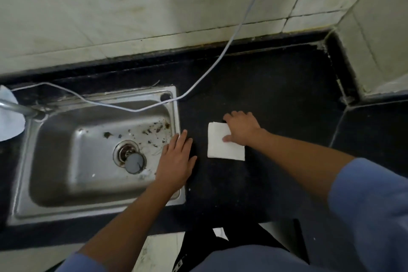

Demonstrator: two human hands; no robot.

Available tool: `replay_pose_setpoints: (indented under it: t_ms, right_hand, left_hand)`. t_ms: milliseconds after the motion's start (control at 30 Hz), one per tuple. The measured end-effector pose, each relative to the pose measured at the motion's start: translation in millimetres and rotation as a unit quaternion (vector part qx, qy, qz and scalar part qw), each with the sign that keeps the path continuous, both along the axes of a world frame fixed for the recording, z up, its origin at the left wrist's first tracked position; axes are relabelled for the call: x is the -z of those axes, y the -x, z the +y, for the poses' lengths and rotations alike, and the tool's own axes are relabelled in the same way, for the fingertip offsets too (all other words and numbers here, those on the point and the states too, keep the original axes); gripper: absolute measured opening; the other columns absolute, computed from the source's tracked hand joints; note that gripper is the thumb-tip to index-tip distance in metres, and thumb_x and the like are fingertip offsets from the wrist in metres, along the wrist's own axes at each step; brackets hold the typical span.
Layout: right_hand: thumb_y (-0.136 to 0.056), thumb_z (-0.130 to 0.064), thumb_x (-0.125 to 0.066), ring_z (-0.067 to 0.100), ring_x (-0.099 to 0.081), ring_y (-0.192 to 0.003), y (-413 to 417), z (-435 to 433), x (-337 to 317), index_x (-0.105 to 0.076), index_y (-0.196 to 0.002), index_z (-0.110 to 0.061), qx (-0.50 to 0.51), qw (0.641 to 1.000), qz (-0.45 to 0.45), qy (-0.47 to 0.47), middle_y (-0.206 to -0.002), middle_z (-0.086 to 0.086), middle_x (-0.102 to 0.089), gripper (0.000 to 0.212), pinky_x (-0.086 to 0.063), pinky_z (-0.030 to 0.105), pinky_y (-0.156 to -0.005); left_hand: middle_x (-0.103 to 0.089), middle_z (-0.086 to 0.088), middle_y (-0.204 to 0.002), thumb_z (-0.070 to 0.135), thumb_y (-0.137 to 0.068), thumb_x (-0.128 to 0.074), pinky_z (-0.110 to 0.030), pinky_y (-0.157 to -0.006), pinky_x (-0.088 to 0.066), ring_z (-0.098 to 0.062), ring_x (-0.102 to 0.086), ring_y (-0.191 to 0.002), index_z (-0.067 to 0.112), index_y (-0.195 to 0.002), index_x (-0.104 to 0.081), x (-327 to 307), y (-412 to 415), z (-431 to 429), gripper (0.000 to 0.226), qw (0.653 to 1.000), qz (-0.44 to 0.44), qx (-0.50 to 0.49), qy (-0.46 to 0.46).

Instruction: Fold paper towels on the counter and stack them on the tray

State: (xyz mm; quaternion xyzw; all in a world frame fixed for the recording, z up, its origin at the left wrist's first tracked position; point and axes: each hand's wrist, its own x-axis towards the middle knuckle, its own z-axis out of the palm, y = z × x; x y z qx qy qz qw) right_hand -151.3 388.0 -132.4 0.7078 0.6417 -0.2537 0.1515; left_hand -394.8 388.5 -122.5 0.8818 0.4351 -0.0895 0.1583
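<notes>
A folded white paper towel [220, 146] lies flat on the black counter [276, 106], just right of the sink. My right hand [241, 128] lies on the towel's upper right corner with fingers spread and thumb pressing on the paper. My left hand [177, 159] rests flat, fingers straight, over the sink's right rim and the counter edge, a short gap left of the towel. No tray is in view.
A steel sink [66, 183] with debris and a drain plug [134, 162] fills the left. A thin white cable [212, 68] runs from the wall across the sink's back rim. A tap [17, 107] sits at far left. A tiled wall corner [375, 51] bounds the counter at right.
</notes>
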Motion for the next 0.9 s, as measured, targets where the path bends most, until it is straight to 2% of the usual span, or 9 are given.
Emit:
replay_pose_setpoints:
  t_ms: [100,200,267,333,400,500,600,667,900]
  right_hand:
    - [-0.079,-0.043,-0.07,0.026,-0.058,-0.103,5,16,3,-0.045,-0.126,-0.015,0.033,0.996,0.036,0.078,-0.117,0.007,-0.057,0.061,-0.045,0.036,-0.077]
    - [-0.08,-0.035,-0.07,0.025,-0.057,-0.103,10,19,5,-0.05,-0.125,-0.014,0.066,0.986,0.081,0.13,-0.12,0.007,-0.056,0.053,-0.049,0.034,-0.077]
    - [-0.08,-0.034,-0.07,0.025,-0.058,-0.101,10,14,5,-0.053,-0.119,-0.015,0.082,0.984,0.118,0.108,-0.117,0.006,-0.057,0.046,-0.048,0.033,-0.076]
    - [-0.079,-0.031,-0.069,0.023,-0.059,-0.092,11,4,-2,-0.057,-0.099,-0.019,0.094,0.981,0.16,0.056,-0.106,0.003,-0.06,0.026,-0.046,0.031,-0.069]
    - [-0.079,-0.027,-0.068,0.021,-0.058,-0.083,11,-11,-18,-0.054,-0.085,-0.02,0.105,0.978,0.18,-0.002,-0.091,-0.001,-0.059,0.016,-0.042,0.031,-0.062]
    - [-0.083,-0.032,-0.064,0.02,-0.056,-0.08,15,-42,-45,-0.053,-0.088,-0.023,0.124,0.977,0.156,-0.082,-0.082,-0.004,-0.056,0.015,-0.04,0.031,-0.06]
    - [-0.088,-0.051,-0.056,0.021,-0.055,-0.078,22,-79,-67,-0.054,-0.095,-0.023,0.173,0.968,0.103,-0.153,-0.079,-0.004,-0.055,0.029,-0.04,0.033,-0.064]
    - [-0.09,-0.059,-0.048,0.021,-0.054,-0.074,28,-109,-77,-0.051,-0.092,-0.023,0.232,0.954,0.068,-0.176,-0.076,-0.003,-0.056,0.037,-0.04,0.034,-0.064]
    - [-0.092,-0.061,-0.043,0.023,-0.06,-0.08,64,-249,-107,-0.054,-0.087,-0.022,0.389,0.894,-0.019,-0.222,-0.086,-0.003,-0.062,0.04,-0.041,0.034,-0.063]
  left_hand:
    - [-0.032,-0.012,-0.152,0.035,-0.092,-0.057,-0.049,-0.107,-0.033,-0.033,-0.03,-0.14,0.01,-0.137,-0.046,-7,25,-13,0.052,0.999,-0.005,-0.049,-0.012]
    - [-0.033,-0.012,-0.151,0.034,-0.092,-0.056,-0.048,-0.11,-0.032,-0.032,-0.029,-0.139,0.011,-0.135,-0.049,-13,45,-18,0.049,0.997,0.006,-0.077,-0.005]
    - [-0.037,-0.01,-0.149,0.033,-0.092,-0.055,-0.044,-0.108,-0.033,-0.029,-0.032,-0.137,0.013,-0.132,-0.051,-19,52,-13,0.045,0.997,0.003,-0.083,-0.007]
    - [-0.043,-0.007,-0.144,0.032,-0.092,-0.053,-0.041,-0.102,-0.036,-0.026,-0.039,-0.131,0.015,-0.129,-0.053,-26,55,-5,0.041,0.998,0.002,-0.069,-0.014]
    - [-0.049,-0.004,-0.135,0.032,-0.093,-0.051,-0.037,-0.099,-0.038,-0.023,-0.045,-0.122,0.016,-0.128,-0.053,-34,52,7,0.038,0.999,-0.001,-0.043,-0.017]
    - [-0.054,-0.002,-0.125,0.031,-0.093,-0.05,-0.034,-0.097,-0.042,-0.02,-0.05,-0.114,0.018,-0.126,-0.053,-43,39,28,0.036,1.0,-0.009,0.008,-0.02]
    - [-0.055,-0.003,-0.121,0.029,-0.093,-0.051,-0.035,-0.093,-0.044,-0.022,-0.053,-0.111,0.017,-0.126,-0.053,-50,22,43,0.036,0.996,-0.026,0.083,-0.011]
    - [-0.055,-0.005,-0.119,0.028,-0.093,-0.051,-0.035,-0.091,-0.045,-0.023,-0.054,-0.109,0.016,-0.128,-0.052,-54,8,46,0.037,0.988,-0.038,0.146,-0.012]
    - [-0.056,-0.007,-0.115,0.026,-0.094,-0.05,-0.041,-0.087,-0.044,-0.029,-0.055,-0.105,0.015,-0.124,-0.053,-71,-39,0,0.032,0.936,-0.055,0.347,-0.013]
